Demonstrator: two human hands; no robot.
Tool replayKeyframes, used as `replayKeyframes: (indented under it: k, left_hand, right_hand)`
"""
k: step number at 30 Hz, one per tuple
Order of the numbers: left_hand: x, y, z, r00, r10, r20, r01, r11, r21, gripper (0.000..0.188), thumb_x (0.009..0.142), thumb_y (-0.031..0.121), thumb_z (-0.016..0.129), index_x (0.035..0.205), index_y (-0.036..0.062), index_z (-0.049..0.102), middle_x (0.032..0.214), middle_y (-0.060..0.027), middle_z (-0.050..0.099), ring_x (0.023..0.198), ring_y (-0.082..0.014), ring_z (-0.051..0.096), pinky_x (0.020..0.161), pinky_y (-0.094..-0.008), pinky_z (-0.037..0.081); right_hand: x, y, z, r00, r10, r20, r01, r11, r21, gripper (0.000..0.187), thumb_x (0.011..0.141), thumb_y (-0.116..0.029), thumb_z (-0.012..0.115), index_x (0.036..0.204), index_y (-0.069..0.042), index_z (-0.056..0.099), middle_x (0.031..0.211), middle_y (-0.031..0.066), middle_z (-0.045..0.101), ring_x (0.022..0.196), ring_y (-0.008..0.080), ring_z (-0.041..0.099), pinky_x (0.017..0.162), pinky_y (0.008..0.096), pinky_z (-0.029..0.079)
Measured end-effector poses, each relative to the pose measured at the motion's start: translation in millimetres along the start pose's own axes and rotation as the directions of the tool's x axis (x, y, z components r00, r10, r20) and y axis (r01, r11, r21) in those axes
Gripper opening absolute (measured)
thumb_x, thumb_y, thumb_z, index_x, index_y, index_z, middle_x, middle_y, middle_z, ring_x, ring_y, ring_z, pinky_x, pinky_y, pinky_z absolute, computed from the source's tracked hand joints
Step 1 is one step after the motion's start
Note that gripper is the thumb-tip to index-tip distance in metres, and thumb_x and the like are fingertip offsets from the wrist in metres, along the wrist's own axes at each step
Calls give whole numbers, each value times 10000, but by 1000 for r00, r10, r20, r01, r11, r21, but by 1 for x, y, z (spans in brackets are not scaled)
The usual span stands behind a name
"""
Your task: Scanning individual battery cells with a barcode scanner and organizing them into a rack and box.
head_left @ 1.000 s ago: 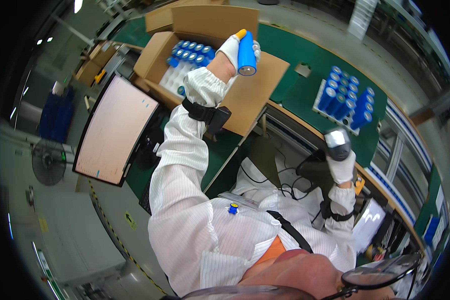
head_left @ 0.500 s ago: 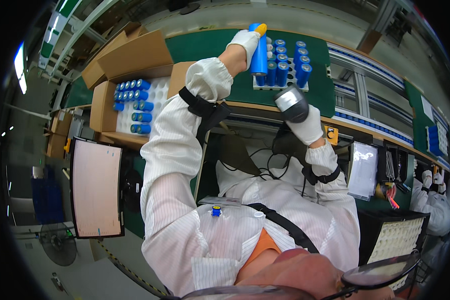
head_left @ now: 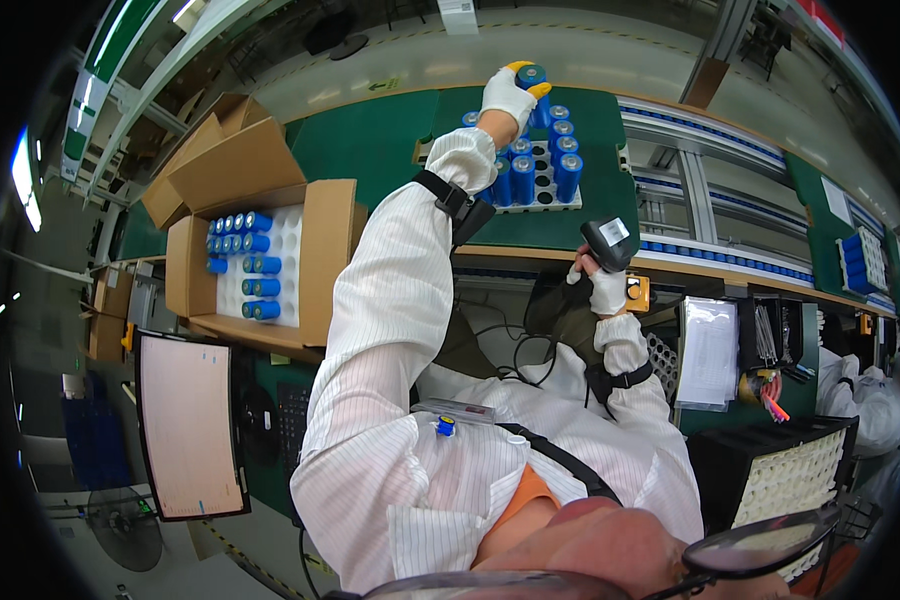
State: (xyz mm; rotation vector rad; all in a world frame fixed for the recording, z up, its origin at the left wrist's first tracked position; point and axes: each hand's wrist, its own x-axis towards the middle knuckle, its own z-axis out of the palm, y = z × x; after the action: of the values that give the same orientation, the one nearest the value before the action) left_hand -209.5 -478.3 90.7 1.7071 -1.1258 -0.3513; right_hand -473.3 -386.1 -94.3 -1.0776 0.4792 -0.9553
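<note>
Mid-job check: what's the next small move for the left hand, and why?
Probably ease the held blue cell straight down before letting go. The left hand grips it roughly upright at the far end of the white tray, in line with a column of open holes between standing cells; I can't tell whether its base is seated.

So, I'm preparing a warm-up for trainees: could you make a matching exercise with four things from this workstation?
Column one
1. Left hand
2. Scanner
3. Cardboard box
4. Monitor

Column two
A. Brown, open
B. Black, in the right hand
C. Lit, pale
D. Holding a blue cylinder

Pairs: 1-D, 2-B, 3-A, 4-C
</note>
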Motion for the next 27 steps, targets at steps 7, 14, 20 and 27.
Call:
replayKeyframes:
  k: [7, 14, 20, 27]
  left_hand:
    - [31, -36, 26, 1000, -11, 7, 10, 992, 124, 442, 767, 126, 781, 1170, 35, 622, 1067, -160, 680, 963, -284, 661, 851, -326, 524]
    - [42, -74, 42, 992, -8, 128, -56, 871, 489, 506, 765, 314, 777, 1195, 100, 618, 1062, -172, 684, 1018, -332, 640, 999, -408, 412]
    - [33, -80, 48, 982, -74, 175, -57, 763, 644, 483, 808, 374, 721, 1227, 161, 607, 1077, -144, 687, 1062, -317, 625, 1123, -503, 209]
    - [35, -74, 50, 973, -142, 181, -29, 705, 708, 492, 815, 407, 707, 1238, 179, 603, 1120, -128, 677, 1105, -304, 609, 1120, -513, 202]
  right_hand:
    - [1, 0, -3, 999, 25, 24, -25, 999, 38, 182, 859, -4, 622, 1038, 7, 594, 786, 63, 617, 680, 151, 606, 652, 293, 509]
    - [1, 4, -2, 999, 38, -1, -38, 997, -70, 190, 855, -68, 607, 1025, 8, 572, 763, 77, 585, 689, 171, 569, 675, 303, 474]
    - [1, 8, -10, 999, 34, 16, -33, 999, -41, 194, 847, -22, 638, 1038, 1, 615, 844, 49, 632, 740, 135, 611, 695, 274, 491]
    - [1, 8, -9, 998, 57, 31, -56, 998, -9, 206, 848, -28, 637, 1050, 5, 610, 863, 52, 630, 745, 135, 612, 699, 281, 500]
